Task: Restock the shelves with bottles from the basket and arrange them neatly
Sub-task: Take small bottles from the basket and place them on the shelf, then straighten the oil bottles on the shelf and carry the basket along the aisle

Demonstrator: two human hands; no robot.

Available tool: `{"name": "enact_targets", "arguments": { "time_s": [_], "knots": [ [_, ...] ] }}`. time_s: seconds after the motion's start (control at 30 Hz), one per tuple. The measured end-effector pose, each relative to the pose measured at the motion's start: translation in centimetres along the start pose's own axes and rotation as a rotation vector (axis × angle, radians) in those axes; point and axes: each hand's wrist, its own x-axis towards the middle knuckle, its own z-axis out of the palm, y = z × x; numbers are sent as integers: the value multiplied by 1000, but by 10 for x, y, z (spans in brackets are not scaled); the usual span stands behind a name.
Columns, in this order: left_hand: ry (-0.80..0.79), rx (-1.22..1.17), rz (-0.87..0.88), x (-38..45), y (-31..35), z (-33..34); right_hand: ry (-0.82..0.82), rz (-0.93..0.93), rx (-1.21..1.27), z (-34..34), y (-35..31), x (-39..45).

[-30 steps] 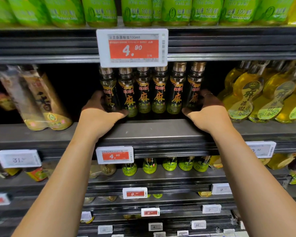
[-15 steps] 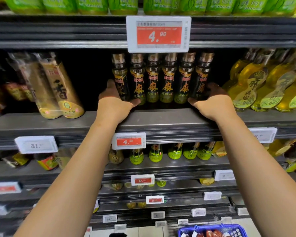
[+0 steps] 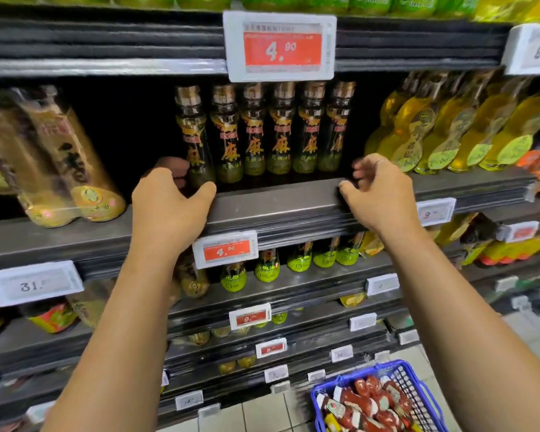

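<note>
A row of several dark bottles (image 3: 264, 135) with orange characters and copper caps stands upright at the front of the middle shelf (image 3: 278, 202). My left hand (image 3: 169, 204) is at the row's left end, fingers lying along the side of the leftmost bottle (image 3: 195, 141) and thumb in front of its base. Just off the row's right end, my right hand (image 3: 379, 190) hovers over the shelf edge with fingers loosely curled, holding nothing. At the bottom right, on the floor, sits the blue basket (image 3: 418, 377), holding red-capped bottles (image 3: 371, 400).
Yellow oil bottles (image 3: 443, 132) crowd the shelf to the right of the row, and bagged bottles (image 3: 60, 163) lean at the left. A dark gap lies between those and the row. Price tags (image 3: 279, 46) hang on the shelf edges. Lower shelves hold green-labelled bottles (image 3: 267, 269).
My right hand has come off the rightmost bottle and drawn back to the shelf edge. The left hand stays at the row's left end. The view has tilted down, showing the basket.
</note>
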Motion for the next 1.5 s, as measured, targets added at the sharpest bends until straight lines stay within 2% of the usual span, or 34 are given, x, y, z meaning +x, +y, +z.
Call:
{"name": "enact_targets", "arguments": {
  "time_s": [0.1,0.2,0.33,0.47,0.6,0.7,0.8,0.9,1.0,1.17,1.27,1.33,1.5],
  "knots": [
    [-28,-137,101,-7,-2,-5,16,-68,36,-8,10,-19],
    [-41,-157,210,-19,0,-9,27,-134,103,-20,20,-37],
    [9,-245,264,-49,5,-8,20,-162,284,-34,42,-63],
    [77,-361,331,-101,18,5,-98,-129,304,-46,87,-88],
    [0,-353,285,-164,35,42,-265,-69,299,-65,152,-118],
    [-141,-337,220,-212,45,84,-385,37,289,-78,214,-141],
    [-366,-338,127,-263,52,122,-510,158,296,-89,274,-169],
    [-534,-284,108,-308,56,153,-618,292,210,-98,327,-203],
    [-672,-230,33,-342,51,180,-661,432,138,-106,368,-234],
    [-960,-56,-120,-381,11,223,-694,714,74,-105,421,-274],
    [-1077,94,-258,-403,-19,252,-762,841,67,-100,438,-297],
    [-1163,192,-281,-415,-38,275,-802,924,32,-94,454,-311],
    [-1303,310,-416,-435,-70,329,-924,983,-73,-83,496,-323]
  ]
}}
